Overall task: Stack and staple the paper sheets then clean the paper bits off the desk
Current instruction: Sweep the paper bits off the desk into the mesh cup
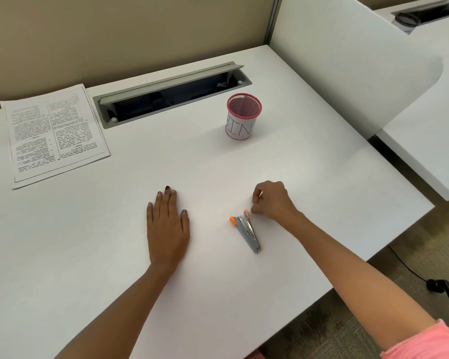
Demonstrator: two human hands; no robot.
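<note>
On the white desk (109,260), the small grey metal stapler with orange tips (246,230) lies on its side, jaw end pointing away from the person. To the left of the stapler the left hand (167,224) lies flat on the desk, fingers straight and together, holding nothing. Just beyond the stapler's orange end the right hand (271,200) is clenched into a pinch, thumb against curled fingertips, low over the desk. Whether a white paper bit sits in that pinch cannot be told against the white surface.

Farther back from the stapler stands the pink wire-mesh cup with a white label reading BIN (243,117). Far to the stapler's left and back, the stack of printed white paper sheets (53,133) lies squared. No staple can be made out. Behind the stack and cup runs the open grey cable tray (171,94).

The stacking looks done, and the step in hand appears to be picking up bits. The next move would likely be carrying the pinch over the cup's rim and releasing there.
</note>
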